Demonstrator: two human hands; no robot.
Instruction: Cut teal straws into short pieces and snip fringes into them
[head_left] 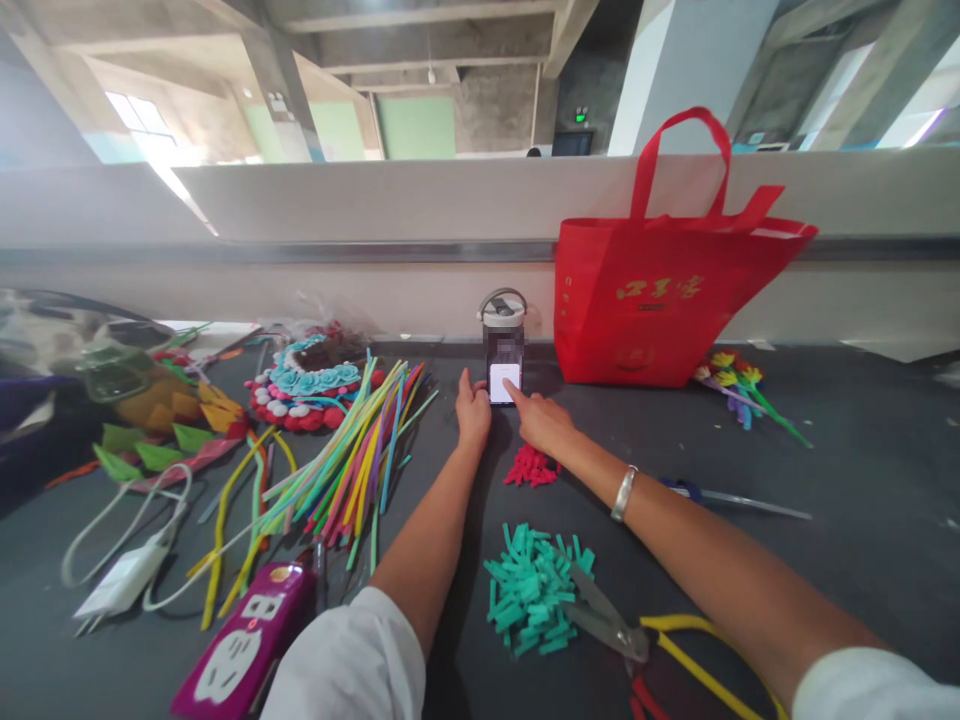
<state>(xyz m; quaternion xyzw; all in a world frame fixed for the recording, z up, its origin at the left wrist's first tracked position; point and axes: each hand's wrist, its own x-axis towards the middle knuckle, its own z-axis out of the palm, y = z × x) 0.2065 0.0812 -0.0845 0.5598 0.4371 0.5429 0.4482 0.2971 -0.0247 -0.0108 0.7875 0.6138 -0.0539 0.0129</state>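
A phone point(505, 386) with a lit, mostly white screen stands upright against a tumbler point(503, 310) with a pale lid and a dark carrying loop. My left hand point(473, 412) is at the phone's left edge, fingers raised and apart, seemingly touching it. With the index finger stretched out, my right hand point(543, 418) touches the phone's screen; its other fingers are curled and hold nothing visible. Below that hand lies a small pile of red cut pieces point(531, 466). Nearer me is a heap of teal cut strips point(536, 585), with pliers point(611, 625) resting against it.
Fuzzy craft stems point(352, 450) lie in a colourful bunch at left, near a pink and blue flowered craft piece point(304, 385). A purple case point(244, 640) and a white charger point(124, 580) are front left. A red bag point(637, 300) stands behind; a screwdriver-like tool point(739, 500) lies right.
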